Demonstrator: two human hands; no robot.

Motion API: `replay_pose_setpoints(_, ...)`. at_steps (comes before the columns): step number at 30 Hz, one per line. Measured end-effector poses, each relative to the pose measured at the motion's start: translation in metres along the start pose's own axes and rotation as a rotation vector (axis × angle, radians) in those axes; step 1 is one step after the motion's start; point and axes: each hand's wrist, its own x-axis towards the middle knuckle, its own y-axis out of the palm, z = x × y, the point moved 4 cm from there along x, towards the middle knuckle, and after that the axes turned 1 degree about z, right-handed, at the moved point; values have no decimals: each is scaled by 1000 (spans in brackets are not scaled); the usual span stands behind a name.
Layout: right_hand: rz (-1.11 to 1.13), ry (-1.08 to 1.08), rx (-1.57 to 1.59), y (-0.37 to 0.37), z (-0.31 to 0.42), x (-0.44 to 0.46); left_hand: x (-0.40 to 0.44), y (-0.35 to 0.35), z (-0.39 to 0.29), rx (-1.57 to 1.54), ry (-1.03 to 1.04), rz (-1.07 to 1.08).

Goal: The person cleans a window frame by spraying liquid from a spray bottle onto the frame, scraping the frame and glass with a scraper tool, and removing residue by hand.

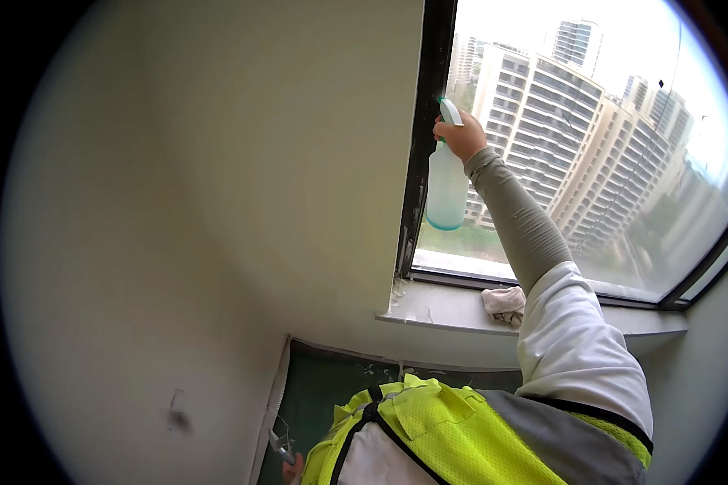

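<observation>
My right hand (464, 136) is raised to the window, its fingers wrapped round the neck and trigger of a spray bottle (446, 190). The bottle has a white and green head and a translucent, pale blue-green body. It hangs upright beside the dark left window frame (431, 113). Low down by my vest, only part of my left hand (293, 469) shows. Its fingers are closed at a thin grey and whitish tool (281, 446), whose kind I cannot make out. The vest hides the rest of that hand.
A crumpled pale cloth (504, 304) lies on the window sill (441, 305) below the glass. Beige wall (283, 162) fills the left side. Dark green covering (323, 396) lies below the sill. Tall buildings (542, 121) stand outside the window.
</observation>
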Motion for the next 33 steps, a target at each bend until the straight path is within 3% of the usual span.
replay_pose_setpoints(2,15,12,-48,9,-17,-11,0,-6,7,-12,-27,3)
replay_pose_setpoints(4,-147,-177,-101,13,-26,-26,1,-8,11,-25,-49,8)
replay_pose_setpoints(6,-116,-140,-32,22,-44,-37,0,-10,13,-36,-66,18)
replay_pose_setpoints(8,98,106,-67,33,-59,-54,2,-13,16,-53,-85,29)
replay_pose_setpoints(10,91,122,-146,47,-81,-75,3,-15,18,-62,-98,42)
replay_pose_setpoints(12,18,-40,-238,60,-95,-99,1,-19,22,-71,-110,47)
replay_pose_setpoints(20,-46,-9,-138,87,-114,-137,-17,-13,35,-107,-193,58)
replay_pose_setpoints(27,99,231,-88,123,-172,-174,-33,-5,40,-125,-235,60)
replay_pose_setpoints(33,168,240,-137,144,-197,-186,-43,-1,44,-121,-258,46)
